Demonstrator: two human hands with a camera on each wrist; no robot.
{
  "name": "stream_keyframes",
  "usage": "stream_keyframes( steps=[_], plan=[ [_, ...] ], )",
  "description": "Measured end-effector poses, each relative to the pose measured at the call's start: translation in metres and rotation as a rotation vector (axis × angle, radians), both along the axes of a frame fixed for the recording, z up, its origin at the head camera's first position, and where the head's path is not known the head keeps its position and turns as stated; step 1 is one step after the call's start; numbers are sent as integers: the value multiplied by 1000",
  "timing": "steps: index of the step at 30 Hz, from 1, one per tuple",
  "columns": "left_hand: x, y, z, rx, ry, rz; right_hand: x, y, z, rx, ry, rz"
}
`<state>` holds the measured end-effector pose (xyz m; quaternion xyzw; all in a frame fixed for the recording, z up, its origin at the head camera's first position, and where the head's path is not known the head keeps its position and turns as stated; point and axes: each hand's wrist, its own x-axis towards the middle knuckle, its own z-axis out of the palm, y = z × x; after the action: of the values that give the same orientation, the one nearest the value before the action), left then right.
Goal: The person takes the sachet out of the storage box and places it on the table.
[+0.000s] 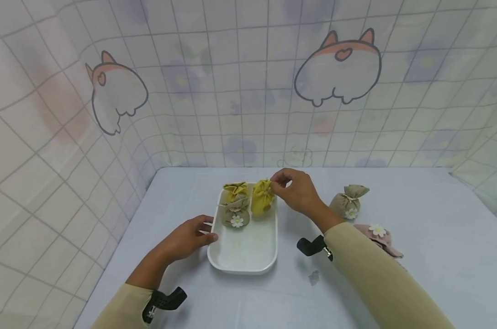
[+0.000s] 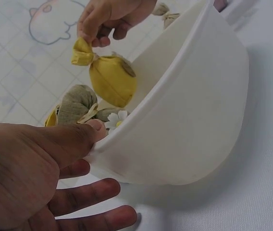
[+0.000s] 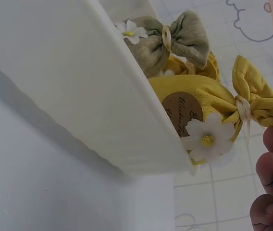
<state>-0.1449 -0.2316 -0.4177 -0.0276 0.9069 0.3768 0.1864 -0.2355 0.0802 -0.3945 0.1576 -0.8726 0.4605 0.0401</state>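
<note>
A white tray (image 1: 243, 249) holds several small tied cloth pouches at its far end. My right hand (image 1: 295, 189) pinches the gathered top of a yellow pouch (image 1: 261, 198) at the tray's far right corner. That pouch bears a white flower (image 3: 208, 137) and a round brown label (image 3: 182, 113). At the left rim, my left hand (image 1: 191, 238) touches the tray with its thumb on the edge and the other fingers loosely extended outside. Near it in the tray lie a grey-beige pouch (image 1: 236, 214) with a white flower and, behind that, another yellow pouch (image 1: 235, 188).
Right of the tray, a grey-beige pouch (image 1: 347, 203) and a pink pouch (image 1: 382, 240) with a flower lie on the white-covered table (image 1: 437, 283), the pink one partly behind the right sleeve. A small grey patch (image 1: 314, 278) shows nearby. Checked fabric (image 1: 248, 82) hangs behind.
</note>
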Motion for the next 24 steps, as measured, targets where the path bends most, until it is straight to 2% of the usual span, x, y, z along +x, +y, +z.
stream_keyframes(
  steps=[15, 24],
  plan=[
    [-1, -1, -2, -10, 3, -7, 2, 9, 16, -18, 71, -11],
    [-1, -1, -3, -12, -1, -8, -1, 22, 23, -15, 66, -32]
  ],
)
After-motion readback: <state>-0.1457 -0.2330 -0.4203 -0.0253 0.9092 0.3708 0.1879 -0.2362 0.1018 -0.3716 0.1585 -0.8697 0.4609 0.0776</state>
